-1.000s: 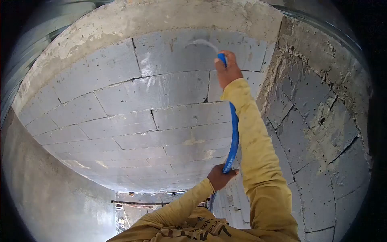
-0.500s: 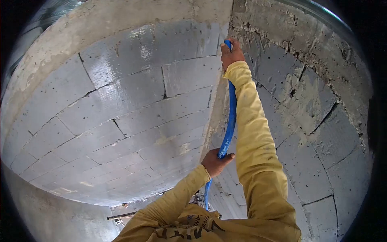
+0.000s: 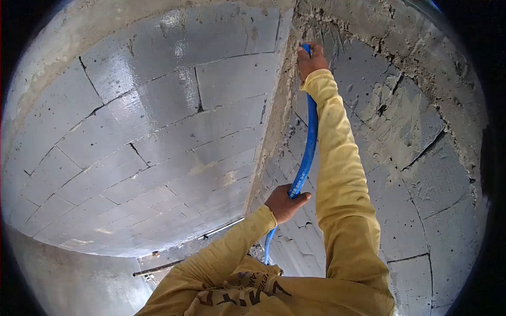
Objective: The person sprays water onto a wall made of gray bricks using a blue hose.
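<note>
A blue hose (image 3: 311,131) with white lettering runs up between my two hands in a slight bow. High up near the wall corner, my right hand (image 3: 313,60) is wrapped around the hose close to its upper end. Lower down, my left hand (image 3: 286,204) grips the same hose, its thumb pointing right. Below that hand the hose continues down and passes behind my yellow shirt (image 3: 316,295). Whether water leaves the hose end cannot be made out.
A grey block wall (image 3: 158,126), shiny and wet-looking near its top, stands on the left. Another block wall (image 3: 406,210) with rough mortar patches meets it at the corner (image 3: 269,131). A dark bar (image 3: 157,268) lies low at the left.
My right hand has shifted rightward with the hose end, from beside the corner line onto the right wall's side. Both walls sit slightly farther left and higher in view.
</note>
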A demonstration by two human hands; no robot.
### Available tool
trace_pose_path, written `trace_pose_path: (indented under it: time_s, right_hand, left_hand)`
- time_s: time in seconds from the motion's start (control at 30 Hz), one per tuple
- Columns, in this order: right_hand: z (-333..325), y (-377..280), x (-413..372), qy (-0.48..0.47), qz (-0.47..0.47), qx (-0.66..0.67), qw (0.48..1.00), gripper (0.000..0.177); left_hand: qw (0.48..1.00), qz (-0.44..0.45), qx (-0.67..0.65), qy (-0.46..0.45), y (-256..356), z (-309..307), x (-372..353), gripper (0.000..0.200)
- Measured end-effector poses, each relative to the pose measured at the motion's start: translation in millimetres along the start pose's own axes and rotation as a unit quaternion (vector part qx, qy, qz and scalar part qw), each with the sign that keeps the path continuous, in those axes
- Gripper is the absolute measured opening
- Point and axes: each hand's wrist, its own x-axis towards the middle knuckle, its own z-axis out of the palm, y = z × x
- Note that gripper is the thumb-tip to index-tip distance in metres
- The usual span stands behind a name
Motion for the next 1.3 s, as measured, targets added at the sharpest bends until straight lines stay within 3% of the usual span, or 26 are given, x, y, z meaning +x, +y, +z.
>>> trace_pose_path:
  time_s: [0.13,0.3,0.4,0.6,0.67,0.77,0.87,0.97,1.0,1.13,1.3]
  right_hand:
    - [20.1,44.7,-29.3,-0.044,0.042,-0.039,0.997,0.037]
    - [58.0,123.7,-94.7,-0.142,0.122,0.042,0.981,0.032]
    - [64.0,132.1,-132.5,-0.170,0.191,0.117,0.960,0.029]
    - [64.1,120.3,-190.9,-0.251,0.359,0.128,0.890,0.032]
    - [94.0,173.5,-220.4,-0.231,0.308,0.132,0.914,0.029]
    - [105.9,195.4,-255.6,-0.231,0.333,0.129,0.905,0.027]
    - [96.5,185.1,-282.4,-0.240,0.415,0.153,0.864,0.028]
    - [85.2,171.5,-299.1,-0.254,0.511,0.183,0.801,0.029]
    - [82.8,170.6,-306.0,-0.259,0.544,0.191,0.775,0.029]
    - [84.1,178.2,-339.7,-0.277,0.546,0.159,0.774,0.029]
    - [86.5,185.9,-377.7,-0.293,0.592,0.161,0.733,0.030]
  left_hand:
    - [1.000,-0.020,0.001,-0.008,-23.3,14.0,-7.9,0.043]
    - [0.996,-0.081,0.010,-0.032,-36.8,12.4,-26.6,0.043]
    - [0.994,-0.100,0.024,-0.022,-69.1,12.3,-30.9,0.040]
    - [0.986,-0.134,0.101,0.020,-141.7,7.5,-42.4,0.038]
    - [0.980,-0.139,0.142,0.024,-154.3,3.0,-47.5,0.037]
    - [0.970,-0.177,0.167,-0.004,-175.0,-2.3,-56.6,0.035]
    - [0.958,-0.184,0.218,-0.026,-193.9,-5.8,-65.0,0.033]
    - [0.955,-0.247,0.166,-0.014,-192.3,-10.6,-77.8,0.033]
    - [0.952,-0.208,0.223,0.000,-199.3,-10.7,-81.6,0.032]
    - [0.935,-0.265,0.234,-0.029,-211.7,-17.6,-92.7,0.032]
    - [0.914,-0.304,0.265,-0.047,-206.3,-25.1,-105.7,0.034]
